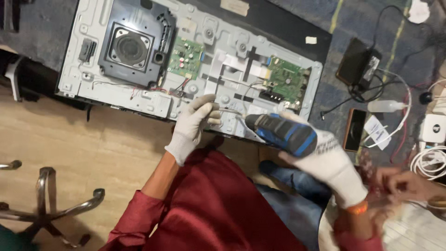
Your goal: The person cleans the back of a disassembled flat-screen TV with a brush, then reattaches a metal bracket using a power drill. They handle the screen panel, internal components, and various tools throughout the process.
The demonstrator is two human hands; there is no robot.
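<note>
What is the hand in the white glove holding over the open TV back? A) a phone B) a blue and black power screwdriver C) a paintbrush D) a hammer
B: the right hand grips a blue and black power screwdriver, its bit pointing to the left hand.

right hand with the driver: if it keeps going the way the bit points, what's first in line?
The right hand aims the blue-black power screwdriver left; first in line looks like the gloved left hand at the bit tip, over the metal chassis. Depth is unclear.

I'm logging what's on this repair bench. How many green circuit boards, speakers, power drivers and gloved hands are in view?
Green circuit boards: 2, one beside the speaker, one near the panel's right end
Speakers: 1
Blue-and-black power drivers: 1
Gloved hands: 2, left hand, right hand
Total: 6
</note>
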